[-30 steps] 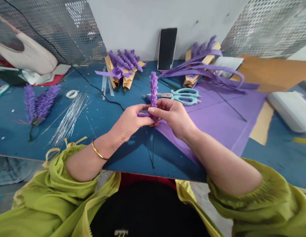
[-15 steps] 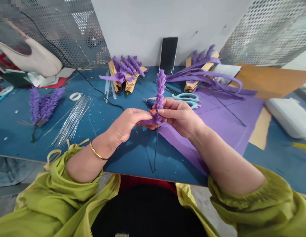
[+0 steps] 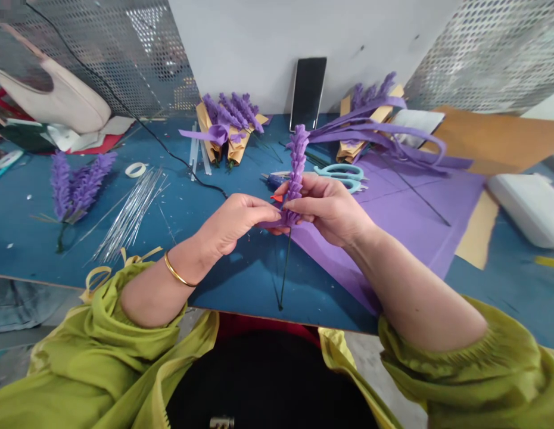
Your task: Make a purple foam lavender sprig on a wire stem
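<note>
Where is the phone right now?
In the head view, the phone stands at the back, slightly right of centre, leaning against the white panel. Its lower end shows behind the tip of the purple flower spike in the right hand.

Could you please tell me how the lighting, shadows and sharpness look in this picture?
In the head view, soft shadows fall on the blue table below the left hand and right hand; in the same head view, the silvery wires catch bright highlights; and in the head view, the perforated panel at upper right looks smeared, while the purple flower spike is clearer.
</note>
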